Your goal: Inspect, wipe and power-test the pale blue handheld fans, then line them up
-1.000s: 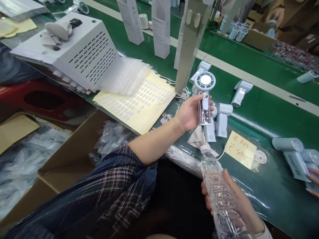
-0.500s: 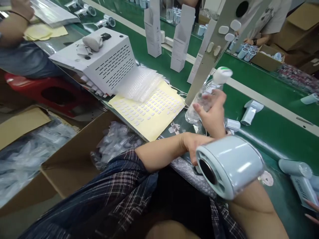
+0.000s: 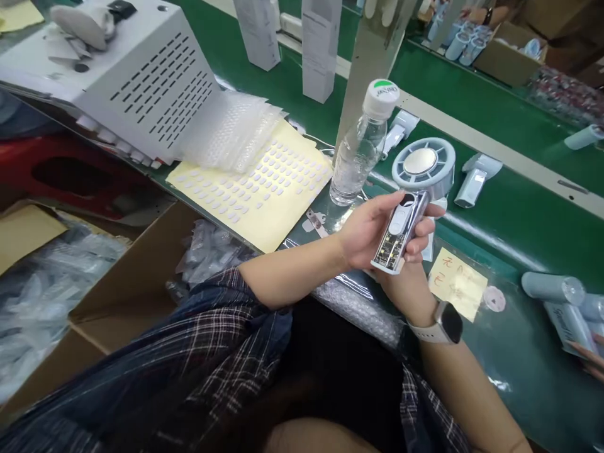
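A light blue handheld fan point(image 3: 396, 220) is held up over the bench, its round head point(image 3: 447, 179) pointing away. Its handle faces me, showing a white oval button piece and a bare circuit board at the lower part. My left hand point(image 3: 363, 229) grips the handle from the left, thumb near its top. From below and the right, my right hand point(image 3: 418, 242) wraps its fingers about the same handle; a watch point(image 3: 448, 322) is on that wrist. Just beyond my left hand stands a clear bottle point(image 3: 352, 157) with a white and green cap, upright.
A yellow sheet of small white stickers point(image 3: 278, 220) lies left, with bubble bags point(image 3: 236, 135) beside a white slotted metal box point(image 3: 141, 82). A cardboard box of plastic bags point(image 3: 123, 296) sits below. More fans point(image 3: 476, 179) lie right. Another person's fingers point(image 3: 589, 358) show at the right edge.
My right hand has let go of the bottle, which now stands upright, and has joined my left hand on the fan. The fan has turned, so its handle faces me.
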`<state>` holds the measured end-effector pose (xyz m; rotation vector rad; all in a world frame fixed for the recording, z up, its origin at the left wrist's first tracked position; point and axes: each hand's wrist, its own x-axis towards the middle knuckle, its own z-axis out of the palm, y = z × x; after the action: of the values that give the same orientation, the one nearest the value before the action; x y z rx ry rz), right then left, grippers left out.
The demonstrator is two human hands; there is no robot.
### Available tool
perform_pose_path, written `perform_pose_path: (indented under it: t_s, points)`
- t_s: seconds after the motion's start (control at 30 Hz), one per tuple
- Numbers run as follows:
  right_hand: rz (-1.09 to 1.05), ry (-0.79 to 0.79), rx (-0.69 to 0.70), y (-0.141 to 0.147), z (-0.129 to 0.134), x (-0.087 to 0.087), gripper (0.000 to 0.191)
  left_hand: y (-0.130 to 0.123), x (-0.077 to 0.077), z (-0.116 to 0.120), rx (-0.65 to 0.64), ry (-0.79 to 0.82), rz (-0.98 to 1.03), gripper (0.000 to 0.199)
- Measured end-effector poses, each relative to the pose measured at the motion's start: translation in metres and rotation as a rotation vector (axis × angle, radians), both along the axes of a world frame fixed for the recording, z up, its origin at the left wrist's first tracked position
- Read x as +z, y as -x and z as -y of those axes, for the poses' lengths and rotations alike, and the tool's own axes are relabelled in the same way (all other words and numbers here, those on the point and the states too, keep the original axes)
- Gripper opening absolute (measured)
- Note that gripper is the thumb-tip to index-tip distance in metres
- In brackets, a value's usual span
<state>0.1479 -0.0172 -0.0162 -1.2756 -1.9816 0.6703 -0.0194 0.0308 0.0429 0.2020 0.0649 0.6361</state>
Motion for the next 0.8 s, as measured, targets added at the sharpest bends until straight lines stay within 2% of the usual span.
perform_pose_path:
  t_s: [0.07,0.13,0.23,0.3,0.4,0.5,0.57,0.67,0.73,0.8]
  points:
    - [-0.004,-0.025,-0.04,-0.015,0.01,0.007,0.023,-0.008,-0.009,0.001,-0.055,0.004,-0.079,0.06]
    - [-0.07,-0.047,-0.168,-0.035,0.017,0.02,0.014,-0.015,-0.02,0.002,-0.113,-0.017,-0.143,0.06]
    - [-0.362,-0.156,-0.468,-0.058,0.024,0.035,0.009,-0.025,-0.035,0.006,-0.211,-0.068,-0.205,0.06]
    - [-0.547,-0.272,-0.564,-0.059,0.024,0.038,0.009,-0.029,-0.042,0.011,-0.27,-0.098,-0.226,0.06]
    - [-0.613,-0.393,-0.555,-0.047,0.022,0.032,0.004,-0.035,-0.047,0.019,-0.308,-0.137,-0.25,0.059]
    - [-0.564,-0.42,-0.47,-0.036,0.02,0.026,0.005,-0.038,-0.047,0.025,-0.282,-0.167,-0.294,0.059]
    - [-0.524,-0.39,-0.409,-0.033,0.021,0.026,0.011,-0.038,-0.044,0.029,-0.286,-0.192,-0.338,0.062]
    - [-0.495,-0.25,-0.355,-0.029,0.025,0.028,0.035,-0.034,-0.036,0.035,-0.292,-0.283,-0.428,0.068]
    - [-0.485,-0.181,-0.316,-0.024,0.027,0.029,0.048,-0.029,-0.032,0.039,-0.251,-0.383,-0.478,0.071]
    - [-0.471,-0.181,-0.304,-0.018,0.03,0.027,0.052,-0.025,-0.029,0.043,-0.19,-0.469,-0.498,0.073]
